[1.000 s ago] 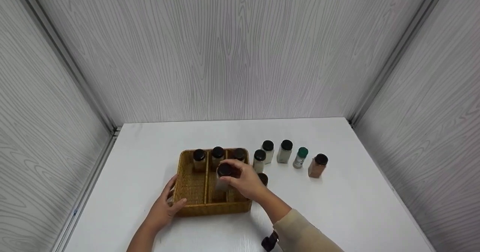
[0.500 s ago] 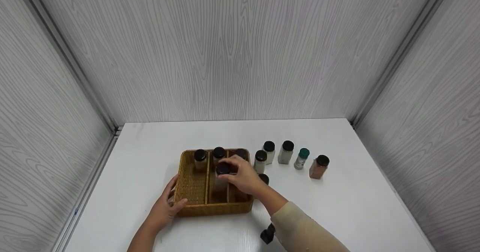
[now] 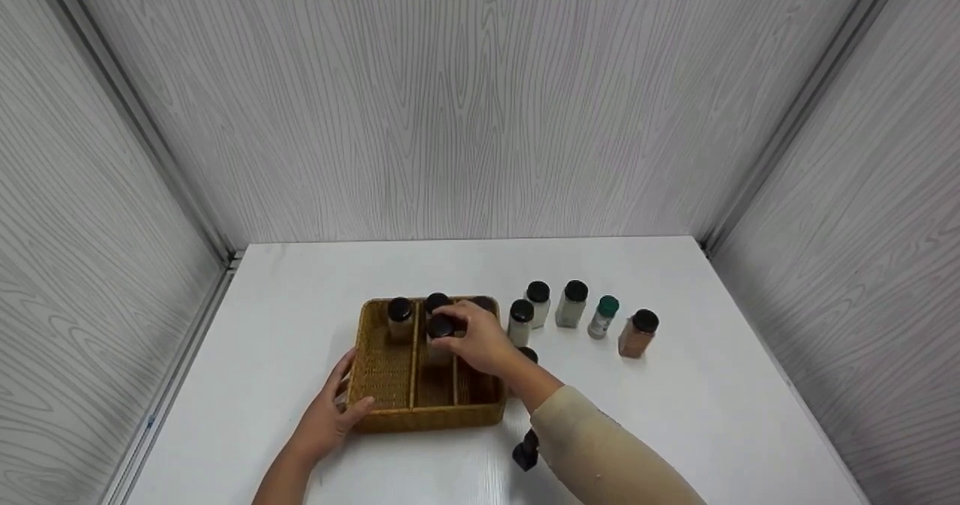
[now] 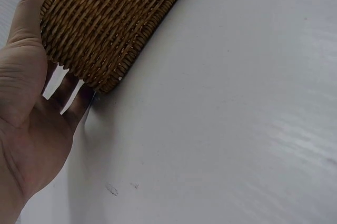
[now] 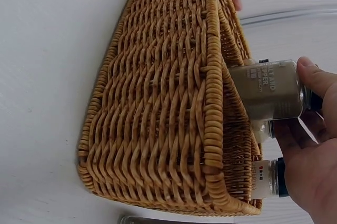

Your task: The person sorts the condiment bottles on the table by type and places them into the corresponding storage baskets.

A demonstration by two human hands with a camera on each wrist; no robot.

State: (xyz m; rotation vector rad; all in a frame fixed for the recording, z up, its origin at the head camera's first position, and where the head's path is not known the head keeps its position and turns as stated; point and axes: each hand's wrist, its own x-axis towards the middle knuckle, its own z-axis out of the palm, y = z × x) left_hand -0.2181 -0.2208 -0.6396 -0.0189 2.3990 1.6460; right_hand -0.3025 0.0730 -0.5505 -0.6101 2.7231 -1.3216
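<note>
My right hand pinches the black cap of a clear seasoning jar, whose label reads "salt and pepper". The jar stands upright within the middle compartment of a brown wicker basket; whether its base touches the bottom is hidden. Just behind it is another black-capped jar. The left compartment has one jar at its back, and a dark cap shows at the back of the right one. At the basket's front left corner, my left hand grips it, thumb on the rim and fingers along the outside.
Right of the basket stand black-capped jars, a small green-capped bottle and a jar of reddish powder. Another cap is partly hidden by my right wrist. A black object lies near my sleeve, partly covered.
My right hand has carried the jar back and slightly left along the middle compartment, toward the jar behind it. My left hand stays on the basket's corner.
</note>
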